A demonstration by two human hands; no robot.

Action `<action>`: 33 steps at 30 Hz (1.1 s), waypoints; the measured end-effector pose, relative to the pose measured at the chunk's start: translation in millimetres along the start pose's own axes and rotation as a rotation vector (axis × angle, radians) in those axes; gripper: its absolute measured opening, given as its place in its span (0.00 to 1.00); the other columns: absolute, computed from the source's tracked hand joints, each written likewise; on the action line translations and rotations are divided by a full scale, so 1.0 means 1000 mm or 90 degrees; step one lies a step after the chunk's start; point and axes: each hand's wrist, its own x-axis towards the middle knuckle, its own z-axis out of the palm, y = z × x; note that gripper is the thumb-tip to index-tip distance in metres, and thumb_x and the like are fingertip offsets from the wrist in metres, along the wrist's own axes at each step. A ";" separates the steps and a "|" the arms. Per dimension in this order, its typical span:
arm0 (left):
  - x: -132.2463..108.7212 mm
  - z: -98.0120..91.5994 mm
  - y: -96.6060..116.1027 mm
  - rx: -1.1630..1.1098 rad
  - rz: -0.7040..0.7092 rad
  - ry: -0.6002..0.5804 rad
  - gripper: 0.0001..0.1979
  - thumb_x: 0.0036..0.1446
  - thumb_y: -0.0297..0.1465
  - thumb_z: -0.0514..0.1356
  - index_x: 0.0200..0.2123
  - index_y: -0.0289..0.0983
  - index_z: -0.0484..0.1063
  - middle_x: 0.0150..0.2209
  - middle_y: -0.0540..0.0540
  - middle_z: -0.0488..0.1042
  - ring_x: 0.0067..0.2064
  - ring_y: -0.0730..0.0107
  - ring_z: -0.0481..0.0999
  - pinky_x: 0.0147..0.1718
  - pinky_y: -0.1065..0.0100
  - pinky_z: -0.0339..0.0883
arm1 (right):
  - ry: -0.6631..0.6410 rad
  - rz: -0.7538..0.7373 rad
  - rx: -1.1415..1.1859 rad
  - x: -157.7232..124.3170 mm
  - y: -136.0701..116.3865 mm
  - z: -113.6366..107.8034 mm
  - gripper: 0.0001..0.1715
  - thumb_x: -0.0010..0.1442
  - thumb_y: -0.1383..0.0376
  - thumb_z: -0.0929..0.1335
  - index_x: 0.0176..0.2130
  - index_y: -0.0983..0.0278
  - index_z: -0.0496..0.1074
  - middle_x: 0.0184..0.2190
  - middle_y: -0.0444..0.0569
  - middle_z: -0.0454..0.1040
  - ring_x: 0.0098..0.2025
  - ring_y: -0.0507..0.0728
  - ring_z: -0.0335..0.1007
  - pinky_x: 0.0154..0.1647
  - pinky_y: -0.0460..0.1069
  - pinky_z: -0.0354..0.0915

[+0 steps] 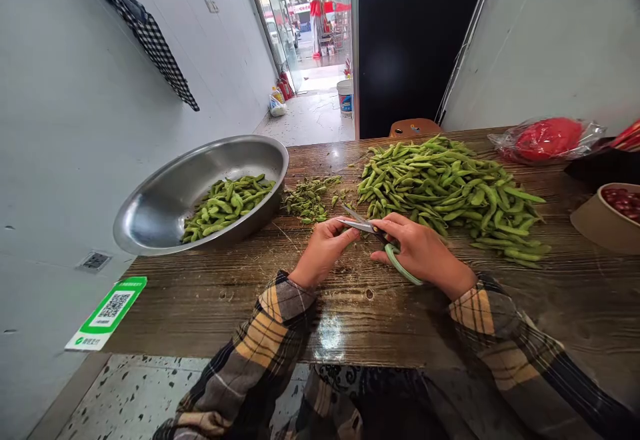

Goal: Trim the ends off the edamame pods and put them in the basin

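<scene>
Scissors with pale green handles [400, 265] are in my right hand [423, 250], their blades parted and pointing left. The blades reach the fingertips of my left hand [326, 248], which are pinched together; whatever lies between them is too small to make out. Beyond my right hand is a large heap of green pods [445, 187] on the wooden table. A small pile of trimmings [307, 200] lies just past my left hand. To the left, a tilted steel basin [160, 200] holds more green pods [230, 203].
A green QR-code card [113, 310] lies at the table's left edge. On the right are a red item in clear plastic [550, 139] and a paper bowl [595, 220] of dark red pieces. An orange-brown stool [414, 127] stands behind the table.
</scene>
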 end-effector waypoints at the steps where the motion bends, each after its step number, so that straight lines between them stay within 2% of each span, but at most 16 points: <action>1: 0.000 0.001 0.000 -0.002 0.005 -0.003 0.10 0.50 0.35 0.67 0.33 0.34 0.79 0.32 0.46 0.75 0.34 0.72 0.69 0.35 0.72 0.63 | 0.002 -0.006 -0.001 0.000 0.000 0.000 0.31 0.56 0.56 0.72 0.56 0.61 0.66 0.43 0.51 0.71 0.37 0.57 0.71 0.36 0.51 0.67; 5: 0.000 0.002 0.001 -0.008 0.007 -0.003 0.09 0.49 0.34 0.67 0.32 0.34 0.79 0.33 0.46 0.77 0.36 0.70 0.71 0.39 0.70 0.64 | 0.009 -0.028 0.007 0.000 -0.002 0.000 0.31 0.56 0.57 0.72 0.56 0.61 0.66 0.42 0.51 0.71 0.38 0.58 0.70 0.38 0.51 0.67; 13: -0.002 0.001 0.005 -0.038 -0.046 0.014 0.10 0.47 0.35 0.68 0.31 0.34 0.78 0.28 0.47 0.74 0.30 0.73 0.68 0.28 0.74 0.60 | 0.017 -0.034 0.019 0.000 0.001 0.003 0.32 0.55 0.56 0.73 0.56 0.60 0.66 0.44 0.52 0.71 0.41 0.59 0.70 0.41 0.53 0.68; 22: -0.002 0.002 0.004 -0.049 -0.025 0.015 0.09 0.48 0.34 0.67 0.30 0.34 0.77 0.29 0.47 0.73 0.31 0.74 0.68 0.30 0.73 0.61 | 0.007 -0.035 0.061 0.000 0.000 0.004 0.31 0.54 0.57 0.74 0.54 0.63 0.67 0.41 0.51 0.71 0.39 0.58 0.71 0.38 0.51 0.67; 29: -0.004 0.002 0.007 0.035 0.021 0.017 0.07 0.49 0.33 0.67 0.31 0.35 0.79 0.33 0.46 0.76 0.35 0.72 0.70 0.36 0.71 0.62 | 0.019 -0.029 0.035 0.000 -0.003 0.004 0.31 0.54 0.58 0.74 0.55 0.60 0.67 0.43 0.52 0.71 0.39 0.58 0.71 0.39 0.52 0.68; 33: -0.004 0.003 0.006 -0.013 -0.031 0.007 0.09 0.49 0.34 0.67 0.31 0.34 0.78 0.28 0.48 0.74 0.27 0.76 0.65 0.27 0.73 0.57 | 0.031 -0.029 -0.018 -0.001 -0.002 0.006 0.28 0.57 0.57 0.72 0.55 0.60 0.67 0.43 0.52 0.72 0.42 0.61 0.71 0.42 0.54 0.68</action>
